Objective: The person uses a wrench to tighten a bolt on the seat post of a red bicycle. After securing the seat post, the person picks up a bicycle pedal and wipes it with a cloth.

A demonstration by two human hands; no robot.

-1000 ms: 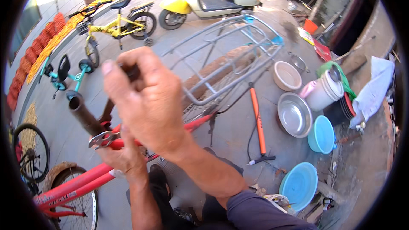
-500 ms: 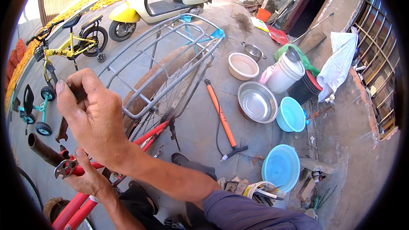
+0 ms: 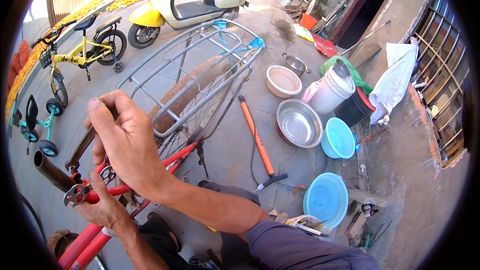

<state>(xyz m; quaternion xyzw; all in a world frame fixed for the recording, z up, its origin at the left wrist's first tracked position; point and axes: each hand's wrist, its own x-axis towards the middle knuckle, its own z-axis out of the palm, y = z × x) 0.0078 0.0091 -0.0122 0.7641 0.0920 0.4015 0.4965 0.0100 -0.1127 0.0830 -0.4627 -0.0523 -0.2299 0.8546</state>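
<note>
My right hand [image 3: 127, 145] is closed round the handle of a rusty open-end wrench [image 3: 82, 151]. The wrench slants down, its jaw at the seat clamp bolt of a red bicycle frame [image 3: 118, 190]. Just below, my left hand [image 3: 104, 207] grips a flat silver multi-hole bicycle spanner [image 3: 76, 196], thumb uppermost, against the same clamp. The spanner's other end shows beyond the thumb. Beside them rises a bare brown seat tube [image 3: 51, 171] with an open top. My right wrist and fingers partly hide the clamp.
Behind the hands are the bicycle's grey rear rack [image 3: 172, 94] and rusty mudguard. An orange floor pump [image 3: 257, 142] lies to the right, near a steel basin [image 3: 300, 123] and blue basins [image 3: 326, 200]. A yellow child's bicycle [image 3: 82, 55] and a scooter [image 3: 195, 7] stand farther off.
My right hand has moved right and slightly down, bringing the wrench jaw down to the clamp bolt. My left hand stays nearly in place with the spanner. The view has shifted slightly.
</note>
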